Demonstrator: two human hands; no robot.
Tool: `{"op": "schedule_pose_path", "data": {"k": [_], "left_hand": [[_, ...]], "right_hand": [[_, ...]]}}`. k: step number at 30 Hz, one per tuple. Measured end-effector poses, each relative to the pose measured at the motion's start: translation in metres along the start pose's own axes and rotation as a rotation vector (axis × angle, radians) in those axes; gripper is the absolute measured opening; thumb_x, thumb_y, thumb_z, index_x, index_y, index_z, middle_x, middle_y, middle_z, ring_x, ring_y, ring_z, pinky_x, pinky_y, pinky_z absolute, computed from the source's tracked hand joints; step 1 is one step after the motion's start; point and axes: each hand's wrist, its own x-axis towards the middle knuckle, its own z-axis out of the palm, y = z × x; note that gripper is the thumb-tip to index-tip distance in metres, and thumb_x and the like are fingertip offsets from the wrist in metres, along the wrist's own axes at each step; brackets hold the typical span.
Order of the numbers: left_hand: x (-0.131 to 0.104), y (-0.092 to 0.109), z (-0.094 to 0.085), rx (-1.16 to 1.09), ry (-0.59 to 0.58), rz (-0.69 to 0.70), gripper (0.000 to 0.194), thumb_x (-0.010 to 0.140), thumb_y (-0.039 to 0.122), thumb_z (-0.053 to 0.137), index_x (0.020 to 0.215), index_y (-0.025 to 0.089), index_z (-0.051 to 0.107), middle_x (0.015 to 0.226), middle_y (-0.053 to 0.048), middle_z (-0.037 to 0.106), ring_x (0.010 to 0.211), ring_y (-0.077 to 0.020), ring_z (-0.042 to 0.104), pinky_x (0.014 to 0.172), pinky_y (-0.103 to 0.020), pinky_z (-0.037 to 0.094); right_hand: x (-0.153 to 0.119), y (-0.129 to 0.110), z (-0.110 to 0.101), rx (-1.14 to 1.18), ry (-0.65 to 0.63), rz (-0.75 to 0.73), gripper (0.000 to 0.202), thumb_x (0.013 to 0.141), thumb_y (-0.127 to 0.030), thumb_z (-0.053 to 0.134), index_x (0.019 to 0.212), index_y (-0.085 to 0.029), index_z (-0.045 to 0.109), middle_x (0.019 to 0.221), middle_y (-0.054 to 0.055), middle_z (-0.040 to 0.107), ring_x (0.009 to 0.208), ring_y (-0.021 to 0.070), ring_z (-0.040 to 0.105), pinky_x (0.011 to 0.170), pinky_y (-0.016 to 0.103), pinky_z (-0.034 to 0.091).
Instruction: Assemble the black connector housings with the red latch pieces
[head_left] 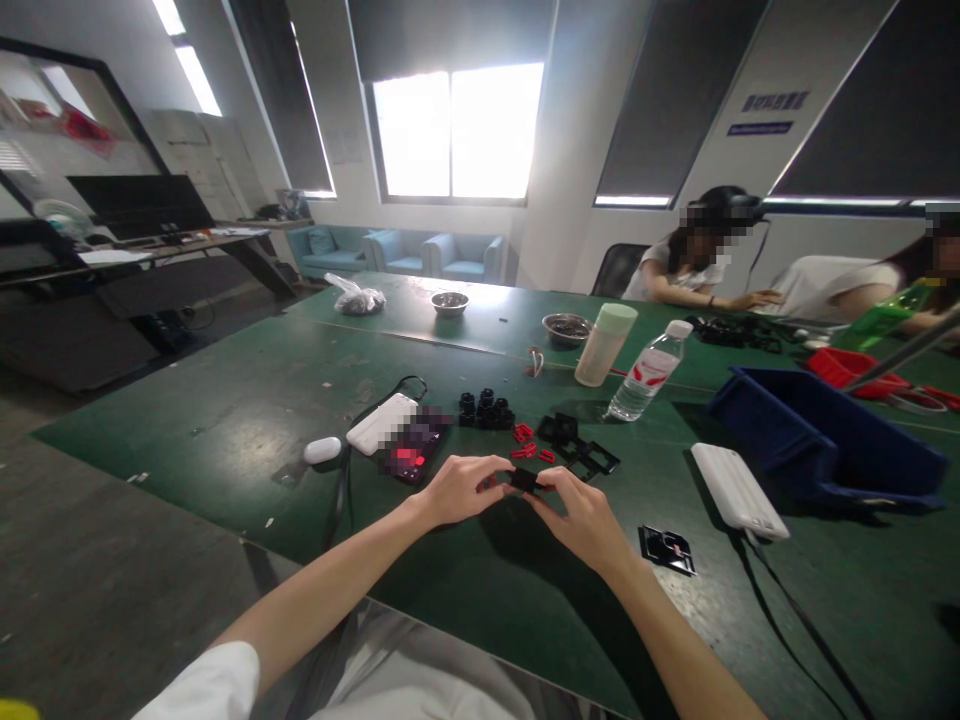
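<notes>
Both hands, left hand (pixel 461 488) and right hand (pixel 581 510), pinch one small black part (pixel 525 480) between closed fingertips just above the tabletop (pixel 225 420); a slipping pinch could drop it among the red clips (pixel 523 433) and black frames (pixel 577 445) just beyond; farther off stands a water bottle (pixel 646 372).

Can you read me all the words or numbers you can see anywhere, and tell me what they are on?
No text can be read.
Wall signs: two blue signs, letters too small and blurred.
Water bottle: red and white label, print too small.
Phone: screen blurred out.
Small black part held between the left hand and right hand: no marking visible.
</notes>
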Motion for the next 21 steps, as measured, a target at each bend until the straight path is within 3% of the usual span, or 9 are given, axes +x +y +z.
{"op": "schedule_pose_path", "data": {"k": [12, 21], "left_hand": [[-0.0012, 0.0001, 0.0007, 0.025, -0.004, 0.008, 0.024, 0.098, 0.035, 0.067, 0.117, 0.02, 0.071, 0.095, -0.003, 0.08, 0.072, -0.0142, 0.073, 0.072, -0.024, 0.058], [-0.0004, 0.001, 0.0022, 0.044, 0.03, 0.035, 0.024, 0.099, 0.034, 0.066, 0.118, 0.02, 0.071, 0.101, -0.004, 0.081, 0.074, -0.0148, 0.075, 0.073, -0.024, 0.059]], "right_hand": [[-0.0001, -0.0019, 0.0003, -0.003, 0.014, 0.012, 0.007, 0.101, -0.027, 0.061, 0.106, -0.026, 0.057, 0.091, 0.003, 0.072, 0.081, 0.0216, 0.075, 0.071, 0.032, 0.061], [0.002, -0.0014, -0.0003, 0.005, 0.041, -0.003, 0.006, 0.103, -0.03, 0.06, 0.107, -0.026, 0.057, 0.091, 0.004, 0.072, 0.078, 0.0222, 0.075, 0.07, 0.033, 0.061]]}}
